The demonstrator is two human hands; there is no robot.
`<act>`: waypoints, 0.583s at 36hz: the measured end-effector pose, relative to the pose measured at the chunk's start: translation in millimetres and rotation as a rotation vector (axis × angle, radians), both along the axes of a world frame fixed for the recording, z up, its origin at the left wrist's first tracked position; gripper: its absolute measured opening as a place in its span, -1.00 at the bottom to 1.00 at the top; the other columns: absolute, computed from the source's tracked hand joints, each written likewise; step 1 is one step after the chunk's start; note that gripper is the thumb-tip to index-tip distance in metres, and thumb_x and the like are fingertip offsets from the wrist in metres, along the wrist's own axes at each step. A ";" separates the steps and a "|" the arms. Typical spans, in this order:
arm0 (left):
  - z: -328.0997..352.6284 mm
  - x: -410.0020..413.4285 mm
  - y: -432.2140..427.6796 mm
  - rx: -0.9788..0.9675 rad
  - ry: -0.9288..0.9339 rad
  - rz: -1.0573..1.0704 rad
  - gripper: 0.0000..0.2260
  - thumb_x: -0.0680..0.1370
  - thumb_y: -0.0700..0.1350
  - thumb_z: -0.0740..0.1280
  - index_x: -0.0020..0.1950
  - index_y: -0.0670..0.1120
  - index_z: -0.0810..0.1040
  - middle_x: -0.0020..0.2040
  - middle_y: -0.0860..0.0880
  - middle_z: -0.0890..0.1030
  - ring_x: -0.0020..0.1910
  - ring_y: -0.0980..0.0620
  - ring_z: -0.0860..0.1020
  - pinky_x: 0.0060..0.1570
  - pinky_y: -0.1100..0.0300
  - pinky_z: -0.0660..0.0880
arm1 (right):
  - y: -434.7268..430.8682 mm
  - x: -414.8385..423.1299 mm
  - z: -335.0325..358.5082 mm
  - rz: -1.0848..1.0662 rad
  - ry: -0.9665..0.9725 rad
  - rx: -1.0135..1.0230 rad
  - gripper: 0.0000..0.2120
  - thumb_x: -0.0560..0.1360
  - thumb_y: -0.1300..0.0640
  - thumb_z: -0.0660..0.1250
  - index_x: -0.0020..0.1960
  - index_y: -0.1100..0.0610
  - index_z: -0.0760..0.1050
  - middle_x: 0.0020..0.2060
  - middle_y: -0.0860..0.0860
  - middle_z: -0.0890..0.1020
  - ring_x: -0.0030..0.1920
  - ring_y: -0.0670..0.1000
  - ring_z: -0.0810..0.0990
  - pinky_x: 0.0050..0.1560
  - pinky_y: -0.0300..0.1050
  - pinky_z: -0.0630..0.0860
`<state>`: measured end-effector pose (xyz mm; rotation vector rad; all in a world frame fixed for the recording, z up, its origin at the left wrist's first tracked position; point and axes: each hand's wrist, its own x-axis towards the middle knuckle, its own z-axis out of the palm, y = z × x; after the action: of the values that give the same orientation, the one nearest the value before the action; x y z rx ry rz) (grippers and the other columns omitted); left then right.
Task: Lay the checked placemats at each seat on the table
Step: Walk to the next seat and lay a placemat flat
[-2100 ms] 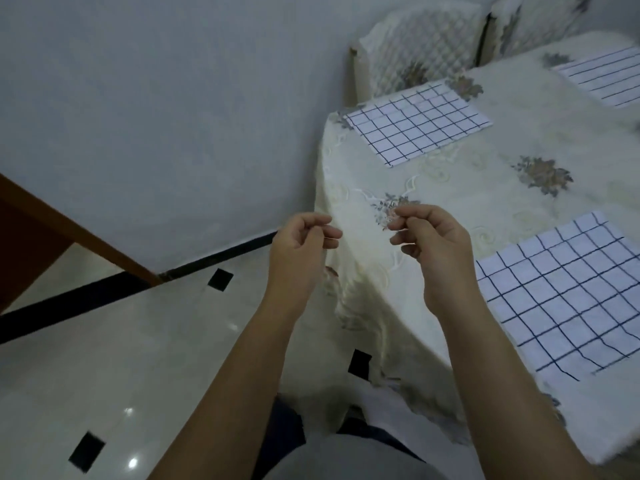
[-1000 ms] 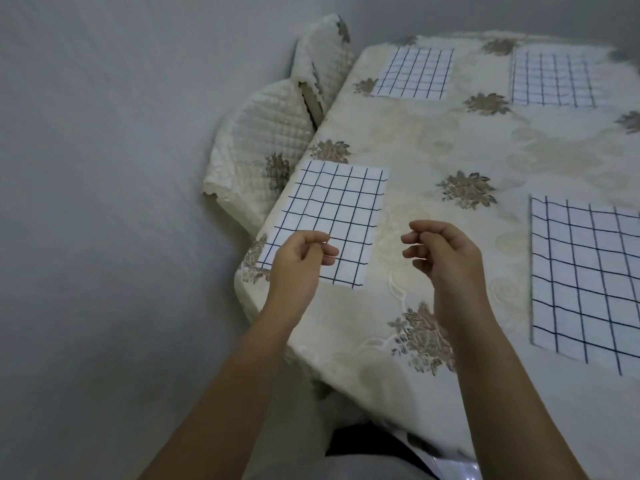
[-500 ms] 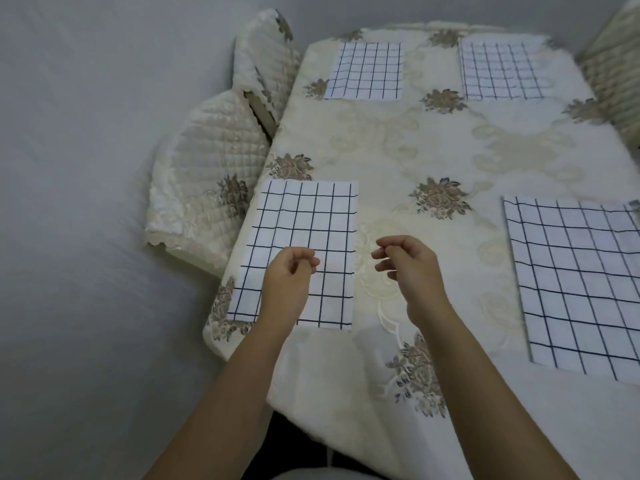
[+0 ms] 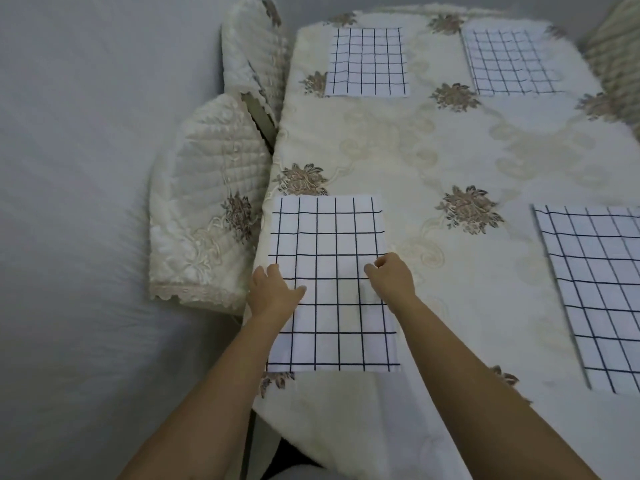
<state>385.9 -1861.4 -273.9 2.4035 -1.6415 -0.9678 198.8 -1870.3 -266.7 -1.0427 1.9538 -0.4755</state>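
Now left hand [image 4: 273, 294] rests flat on placemat [image 4: 329, 233], right hand [image 4: 393, 277] curled at its edge, grip unclear.

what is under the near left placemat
The cream floral tablecloth shows around the placemat and runs beneath it. The tabletop itself is covered, so unseen.

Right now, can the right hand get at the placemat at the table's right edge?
Probably yes: only bare tablecloth lies between the right hand and the right placemat, and nothing stands in the way.
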 end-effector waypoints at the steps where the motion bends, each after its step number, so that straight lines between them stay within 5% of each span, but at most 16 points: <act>1: -2.9 1.2 -0.4 0.022 -0.024 -0.022 -0.33 0.48 0.10 0.35 0.47 -0.15 0.17 0.47 -0.17 0.14 0.43 -0.16 0.19 0.35 -0.09 0.28 | -2.1 1.6 -3.8 0.001 0.039 0.022 -0.67 0.51 0.10 0.24 0.20 0.27 0.37 0.07 0.14 0.50 -0.03 0.10 0.48 -0.12 -0.12 0.37; 7: -12.9 0.9 2.5 0.046 -0.143 -0.119 -0.26 0.46 0.17 0.35 0.48 -0.11 0.10 0.50 -0.17 0.02 0.47 -0.19 0.04 0.38 -0.14 0.21 | -7.0 7.4 -17.3 -0.052 0.171 0.134 -0.55 0.53 0.06 0.25 0.29 0.32 0.28 0.23 0.21 0.41 0.21 0.21 0.43 0.11 0.00 0.42; 10: -15.8 0.4 4.1 0.065 -0.173 -0.162 -0.23 0.45 0.19 0.34 0.49 -0.10 0.06 0.51 -0.18 -0.04 0.50 -0.19 -0.04 0.39 -0.18 0.18 | -8.9 4.7 -25.2 -0.029 0.188 0.136 -0.79 0.55 0.11 0.18 -0.01 0.27 0.45 0.09 0.22 0.47 0.02 0.17 0.50 -0.07 -0.05 0.41; 12: -17.2 -0.3 5.4 0.067 -0.179 -0.196 -0.22 0.45 0.20 0.33 0.50 -0.10 0.04 0.52 -0.18 -0.07 0.51 -0.18 -0.11 0.40 -0.20 0.15 | -10.1 1.3 -30.9 -0.038 0.193 0.122 -0.73 0.53 0.15 0.15 -0.33 0.18 0.30 -0.08 0.18 0.46 -0.14 0.08 0.44 -0.18 -0.13 0.34; 14: -18.3 -2.2 6.1 0.063 -0.179 -0.230 -0.20 0.45 0.22 0.33 0.51 -0.09 0.02 0.53 -0.17 -0.10 0.51 -0.16 -0.14 0.40 -0.22 0.09 | -10.3 -3.5 -37.8 -0.053 0.201 0.115 -0.65 0.53 0.18 0.15 -0.41 0.11 0.16 -0.15 0.13 0.41 -0.19 0.05 0.40 -0.26 -0.17 0.31; 16: -18.6 -4.8 6.1 0.061 -0.179 -0.240 -0.19 0.44 0.23 0.33 0.51 -0.08 0.02 0.53 -0.16 -0.10 0.52 -0.15 -0.14 0.40 -0.23 0.05 | -9.6 -5.2 -35.9 -0.079 0.199 0.114 -0.69 0.53 0.17 0.16 -0.37 0.12 0.23 -0.13 0.15 0.43 -0.17 0.07 0.44 -0.23 -0.11 0.41; 18: -18.5 -7.2 5.6 0.051 -0.172 -0.228 -0.20 0.44 0.23 0.34 0.50 -0.08 0.04 0.53 -0.16 -0.10 0.52 -0.15 -0.14 0.40 -0.23 0.04 | -6.9 -5.9 -30.4 -0.107 0.168 0.112 -0.86 0.54 0.13 0.23 -0.06 0.23 0.42 0.00 0.20 0.45 -0.02 0.15 0.51 -0.06 -0.02 0.46; 20: -19.1 -8.3 5.2 0.044 -0.166 -0.218 -0.21 0.44 0.22 0.34 0.50 -0.08 0.05 0.53 -0.16 -0.09 0.52 -0.15 -0.14 0.40 -0.23 0.04 | -5.3 -8.0 -29.4 -0.128 0.159 0.112 -0.62 0.52 0.09 0.29 0.20 0.31 0.34 0.12 0.21 0.43 0.11 0.20 0.49 -0.02 -0.02 0.43; 21: -19.5 -8.3 4.9 0.043 -0.165 -0.215 -0.21 0.44 0.22 0.34 0.50 -0.08 0.05 0.53 -0.16 -0.09 0.52 -0.15 -0.14 0.40 -0.22 0.04 | -4.6 -8.7 -29.7 -0.120 0.147 0.102 -0.64 0.51 0.08 0.30 0.18 0.30 0.35 0.09 0.21 0.43 0.07 0.19 0.50 -0.07 -0.04 0.42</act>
<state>377.6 -1856.5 -293.4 2.4315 -1.9902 -0.8593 190.1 -1874.9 -296.4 -0.9216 2.1562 -0.3691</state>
